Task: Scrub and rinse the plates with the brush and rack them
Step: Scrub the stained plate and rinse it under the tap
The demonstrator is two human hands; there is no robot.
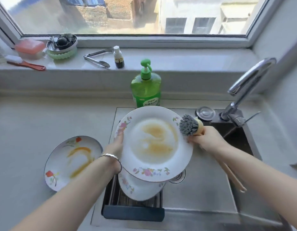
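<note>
Nearest, at six o'clock, a dark slatted rack (132, 213) sits in the sink (202, 180). Above it our left hand (117, 145) grips the white floral-rimmed plate (181, 154), which bears a yellow stain (154, 139), by its nine o'clock edge. Our right hand (207, 139) grips the grey-bristled wooden brush (190, 125) at its three o'clock edge. We judge scrubbing barely begun: next, the brush must sweep inward across the stain.

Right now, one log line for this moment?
left hand grips stained floral plate over sink | right hand holds brush at rim | another stained plate on counter
</note>
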